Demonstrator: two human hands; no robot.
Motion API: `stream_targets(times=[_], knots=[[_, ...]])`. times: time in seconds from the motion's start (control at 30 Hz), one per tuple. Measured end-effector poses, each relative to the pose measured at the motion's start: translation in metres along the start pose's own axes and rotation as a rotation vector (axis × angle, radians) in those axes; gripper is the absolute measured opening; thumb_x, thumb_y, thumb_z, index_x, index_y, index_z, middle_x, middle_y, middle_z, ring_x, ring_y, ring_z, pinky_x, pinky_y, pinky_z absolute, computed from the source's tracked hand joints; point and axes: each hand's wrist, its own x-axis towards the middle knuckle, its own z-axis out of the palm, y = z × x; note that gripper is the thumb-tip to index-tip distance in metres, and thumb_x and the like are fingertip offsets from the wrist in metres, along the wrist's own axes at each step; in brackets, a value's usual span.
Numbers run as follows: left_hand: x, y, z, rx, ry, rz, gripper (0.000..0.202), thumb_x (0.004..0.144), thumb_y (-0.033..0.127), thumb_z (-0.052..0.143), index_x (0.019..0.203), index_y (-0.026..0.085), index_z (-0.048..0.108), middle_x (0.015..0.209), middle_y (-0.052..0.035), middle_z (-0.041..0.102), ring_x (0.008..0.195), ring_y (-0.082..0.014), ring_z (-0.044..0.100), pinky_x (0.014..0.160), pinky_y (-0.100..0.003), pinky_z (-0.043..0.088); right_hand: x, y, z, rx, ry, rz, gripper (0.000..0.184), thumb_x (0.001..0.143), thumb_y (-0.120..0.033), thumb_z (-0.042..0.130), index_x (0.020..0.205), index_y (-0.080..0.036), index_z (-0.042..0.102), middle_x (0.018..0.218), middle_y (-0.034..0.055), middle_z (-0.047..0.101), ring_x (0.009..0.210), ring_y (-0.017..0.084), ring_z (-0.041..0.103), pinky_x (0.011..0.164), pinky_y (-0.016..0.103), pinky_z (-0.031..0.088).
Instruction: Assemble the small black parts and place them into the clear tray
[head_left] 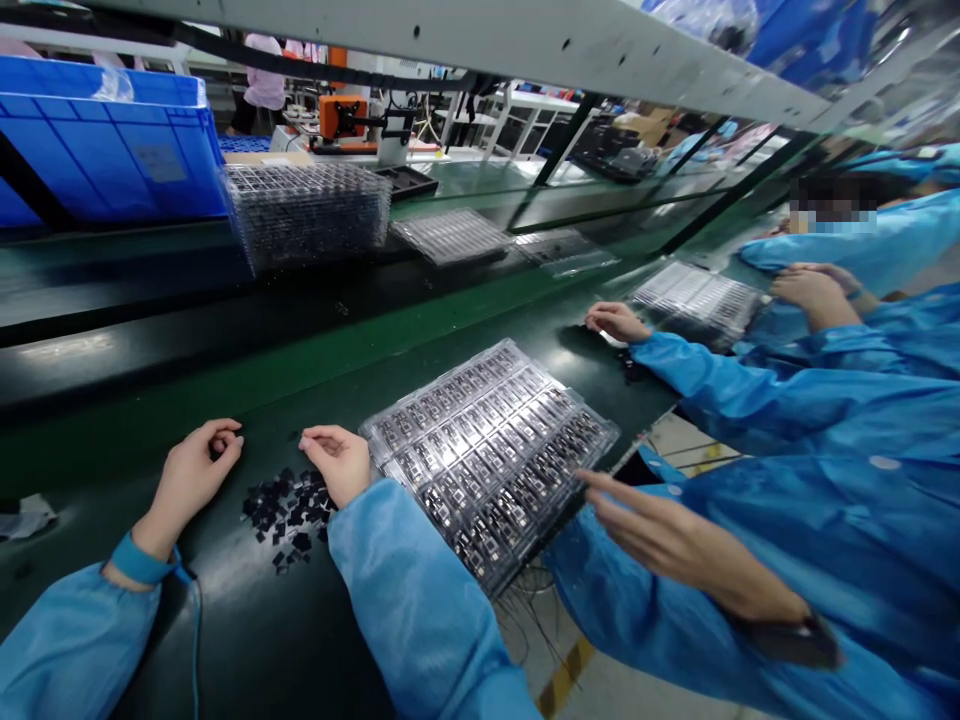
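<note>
My left hand (187, 475), a blue strap around its wrist, hovers over the green work surface left of a heap of small black square pieces (289, 510). Its fingers are curled, with thumb and index tips close together. My right hand (341, 462) is pinched just above the heap, beside the left corner of a clear plastic tray (480, 455). Anything between the fingertips of either hand is too small to make out. Rows of small metallic parts (510, 510) fill the tray's compartments. A co-worker's hand (675, 540) reaches to the tray's right edge, fingers extended.
Stacked clear trays (311, 215) and a blue bin (97, 145) stand beyond the bench. A flatter tray (454, 237) lies near them. Co-workers in blue sleeves sit at right, by another tray (697, 300). A white beam (450, 40) crosses overhead. A blue cord (196, 640) hangs from my left wrist strap.
</note>
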Motion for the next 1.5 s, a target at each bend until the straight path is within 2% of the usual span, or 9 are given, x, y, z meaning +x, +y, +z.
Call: stream_targets(times=[0.63, 1.23, 1.5], knots=[[-0.0006, 0.0045, -0.0014, 0.01, 0.0, 0.002, 0.035, 0.084, 0.047, 0.055, 0.105, 0.021, 0.065, 0.084, -0.0026, 0.068, 0.073, -0.0177, 0.062, 0.07, -0.027, 0.048, 0.0004, 0.0021, -0.0011, -0.026, -0.024, -0.012, 0.021, 0.073, -0.032, 0.079, 0.086, -0.017, 0.076, 0.075, 0.0058, 0.075, 0.072, 0.022, 0.073, 0.072, 0.033, 0.06], [-0.0018, 0.0061, -0.0021, -0.007, 0.006, 0.015, 0.034, 0.085, 0.046, 0.055, 0.106, 0.021, 0.065, 0.084, -0.0023, 0.068, 0.073, -0.0171, 0.061, 0.072, -0.027, 0.048, -0.0023, -0.0072, 0.0019, -0.01, -0.001, -0.004, 0.022, 0.07, -0.034, 0.079, 0.084, -0.018, 0.075, 0.071, 0.004, 0.073, 0.068, 0.02, 0.07, 0.069, 0.031, 0.059], [-0.0026, 0.0079, -0.0033, 0.014, -0.001, 0.004, 0.034, 0.086, 0.046, 0.054, 0.105, 0.021, 0.065, 0.082, -0.0021, 0.068, 0.072, -0.0169, 0.062, 0.069, -0.026, 0.047, -0.0023, -0.007, 0.0009, -0.009, -0.008, -0.002, 0.018, 0.071, -0.031, 0.078, 0.083, -0.017, 0.075, 0.071, 0.004, 0.073, 0.067, 0.02, 0.07, 0.067, 0.03, 0.058]])
